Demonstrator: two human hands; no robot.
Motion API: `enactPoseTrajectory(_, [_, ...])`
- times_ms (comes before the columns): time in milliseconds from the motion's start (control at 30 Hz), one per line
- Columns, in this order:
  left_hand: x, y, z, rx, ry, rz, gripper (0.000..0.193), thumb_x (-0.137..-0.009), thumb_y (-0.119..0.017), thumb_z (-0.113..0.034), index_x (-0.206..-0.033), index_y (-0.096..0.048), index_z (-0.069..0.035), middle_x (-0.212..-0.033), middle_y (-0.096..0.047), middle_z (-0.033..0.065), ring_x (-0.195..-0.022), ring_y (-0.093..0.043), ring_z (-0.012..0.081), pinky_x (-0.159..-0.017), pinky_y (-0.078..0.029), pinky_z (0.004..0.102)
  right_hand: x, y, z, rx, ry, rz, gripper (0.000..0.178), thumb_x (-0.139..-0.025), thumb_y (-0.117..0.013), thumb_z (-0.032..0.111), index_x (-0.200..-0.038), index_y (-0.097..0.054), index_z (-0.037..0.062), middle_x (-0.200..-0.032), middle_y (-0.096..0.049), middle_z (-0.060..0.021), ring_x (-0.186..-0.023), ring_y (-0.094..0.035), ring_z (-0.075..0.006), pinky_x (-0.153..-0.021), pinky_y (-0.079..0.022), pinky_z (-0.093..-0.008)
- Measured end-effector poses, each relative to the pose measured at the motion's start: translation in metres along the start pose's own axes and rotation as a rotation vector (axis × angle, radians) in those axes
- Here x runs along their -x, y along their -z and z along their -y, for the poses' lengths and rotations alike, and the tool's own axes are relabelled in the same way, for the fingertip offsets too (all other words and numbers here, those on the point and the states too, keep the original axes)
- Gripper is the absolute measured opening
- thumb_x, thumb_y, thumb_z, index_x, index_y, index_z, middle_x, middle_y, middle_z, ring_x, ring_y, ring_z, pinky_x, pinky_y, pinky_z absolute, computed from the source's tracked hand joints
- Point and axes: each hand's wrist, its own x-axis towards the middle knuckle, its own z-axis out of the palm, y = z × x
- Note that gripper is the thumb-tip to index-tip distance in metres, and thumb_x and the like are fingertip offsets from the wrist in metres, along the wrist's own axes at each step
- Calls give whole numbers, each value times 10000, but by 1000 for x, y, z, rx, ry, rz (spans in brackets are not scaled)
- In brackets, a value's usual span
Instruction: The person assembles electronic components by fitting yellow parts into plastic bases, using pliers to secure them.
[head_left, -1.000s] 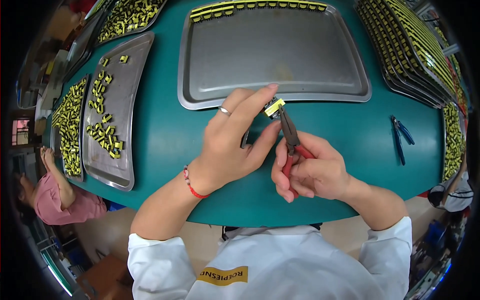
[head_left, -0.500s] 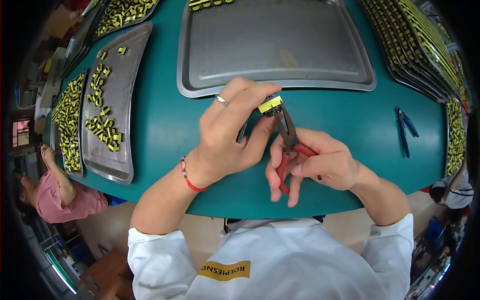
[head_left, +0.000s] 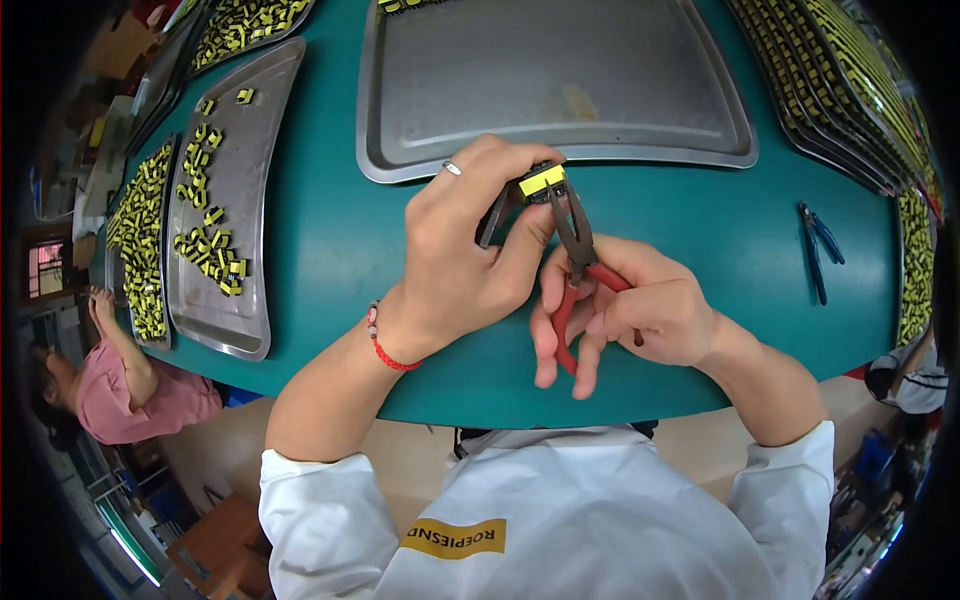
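One yellow-black rectangular block (head_left: 543, 181) is clamped in left hand (head_left: 458, 240) toward green tabletop's (head_left: 335, 230) front edge; right hand (head_left: 655, 305) grips red-handled pliers (head_left: 579, 250), newly spread, likely unclamped.

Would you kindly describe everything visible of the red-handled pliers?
The red-handled pliers have a dark, tapering nose that looks metal, opened in a narrow V, and red handles. The right hand holds them over the green table, nose forward at the yellow-and-black part in the left hand; contact is unclear.
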Motion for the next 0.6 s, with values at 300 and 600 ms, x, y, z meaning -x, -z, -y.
enactPoseTrajectory(300, [3, -6, -5, 29, 92, -30, 266, -789, -648, 87, -1053, -637, 52, -844, -636, 104, -724, -609, 173, -640, -477, 269, 2, 5, 1, -42, -53, 11, 360, -694, -399, -13, -1046, -459, -54, -859, -611, -237, -679, -668, -366, -428, -541, -340])
enactPoseTrajectory(600, [3, -8, -2, -33, -29, -29, 332, -735, -640, 147, -1050, -636, 41, -814, -593, 99, -663, -573, 164, -556, -460, 258, 1, -4, 0, -54, 6, -88, 304, -679, -387, -55, -970, -471, -32, -736, -589, -204, -546, -593, -247, -361, -325, -261])
